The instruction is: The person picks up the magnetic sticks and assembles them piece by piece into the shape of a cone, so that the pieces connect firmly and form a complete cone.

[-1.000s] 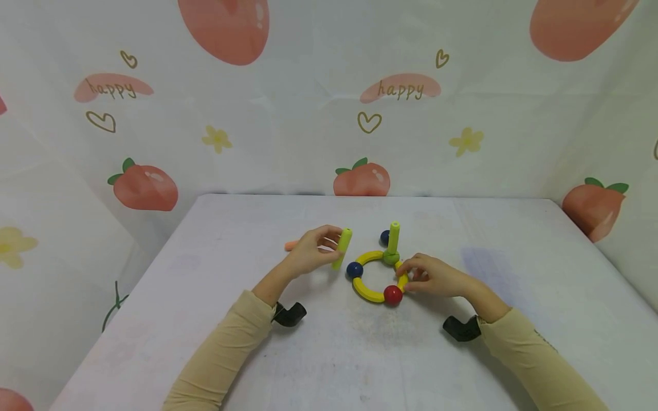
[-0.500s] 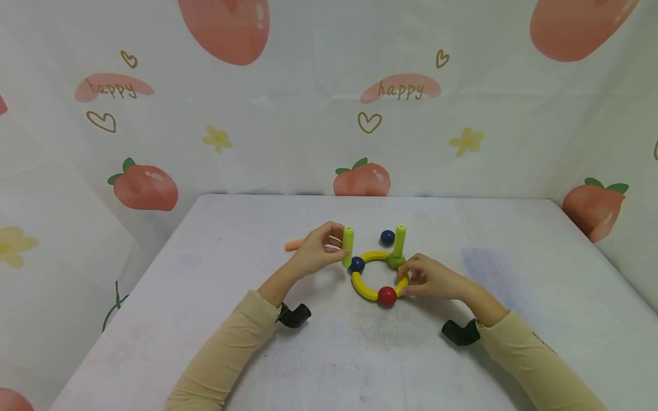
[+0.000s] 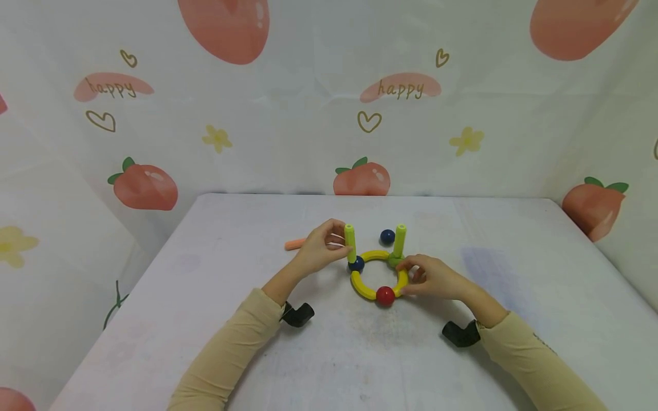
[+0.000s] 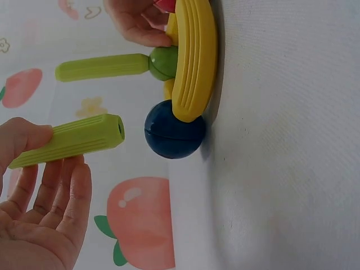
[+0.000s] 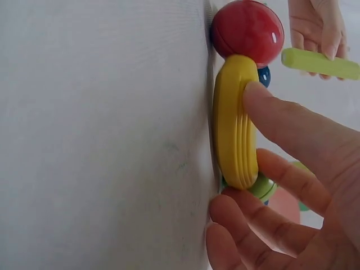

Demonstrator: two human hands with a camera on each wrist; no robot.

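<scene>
Red ball (image 3: pixel 385 296) sat nearest, at front of yellow ring (image 3: pixel 362 286) on table (image 3: pixel 390 365). R hand (image 3: pixel 434 278) pinched ring's R arc (image 3: pixel 403 279) btwn thumb & fingers. L hand (image 3: pixel 320 251) pinched lime stick (image 4: pixel 84 136) the same way, approx. upright above ring's blue ball (image 4: pixel 175 132), w/ a gap. 2nd stick (image 3: pixel 400 241) stood on green ball (image 4: pixel 163 62). Behind: orange stick (image 3: pixel 295 244), partly hidden by L hand, then loose blue ball (image 3: pixel 388 237).
</scene>
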